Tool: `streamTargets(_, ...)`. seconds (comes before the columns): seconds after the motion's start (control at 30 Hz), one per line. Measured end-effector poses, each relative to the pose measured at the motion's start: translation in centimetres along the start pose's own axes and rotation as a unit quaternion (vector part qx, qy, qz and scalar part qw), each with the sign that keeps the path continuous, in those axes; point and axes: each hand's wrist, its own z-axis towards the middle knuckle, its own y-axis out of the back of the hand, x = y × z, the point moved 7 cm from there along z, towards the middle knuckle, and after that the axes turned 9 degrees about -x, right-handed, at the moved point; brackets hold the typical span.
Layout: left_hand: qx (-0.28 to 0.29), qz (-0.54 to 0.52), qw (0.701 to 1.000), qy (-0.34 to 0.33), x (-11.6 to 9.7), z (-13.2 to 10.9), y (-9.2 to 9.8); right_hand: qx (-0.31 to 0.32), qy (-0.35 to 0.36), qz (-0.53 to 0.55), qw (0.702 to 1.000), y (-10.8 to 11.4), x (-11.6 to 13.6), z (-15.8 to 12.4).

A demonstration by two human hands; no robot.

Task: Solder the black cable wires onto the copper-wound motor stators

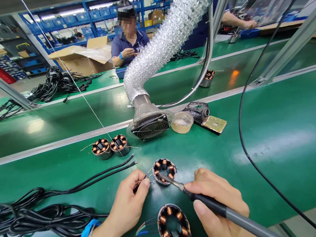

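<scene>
On the near side of the fan hood [151,126] stands a round coil core [172,168], bright copper windings spaced around its black inner frame, thin leads poking out at one side. The left hand [128,202] pinches a dark cable end [138,186]; the right hand [219,205] grips a soldering iron [260,230], its tip over the core, contact unclear.

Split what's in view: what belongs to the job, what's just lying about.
In use:
soldering iron, in the right hand
cable end, in the left hand
coil ring at the iron's tip

Apparently just lying about:
cardboard box
far cable heap
</scene>
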Motion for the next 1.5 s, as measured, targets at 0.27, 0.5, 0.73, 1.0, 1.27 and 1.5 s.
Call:
streamTargets(0.27,0.004,0.001,1.0,0.002,0.1,0.1,0.0,-0.003,0.049,-0.093,0.994,2.9,-2.8,1.2)
streamTargets(0.5,0.006,0.01,1.0,-0.002,0.0,0.1,-0.1,-0.02,0.023,-0.306,0.951,5.5,-11.9,2.1)
streamTargets(0.73,0.0,-0.007,1.0,0.002,-0.1,0.1,0.1,0.002,-0.069,-0.282,0.957,5.0,-13.0,0.9)
streamTargets(1.0,0.054,-0.111,0.984,0.127,1.8,1.2,0.6,0.173,0.1,-0.088,0.976,-3.6,-4.5,-0.1)
streamTargets(1.27,0.075,-0.048,0.991,0.104,0.6,2.2,1.9,0.204,0.103,-0.011,0.973,-6.1,-5.1,-1.0)
streamTargets(1.5,0.074,-0.036,0.99,0.11,0.8,2.3,1.5,0.182,0.085,0.025,0.979,-5.5,-5.6,-1.9)
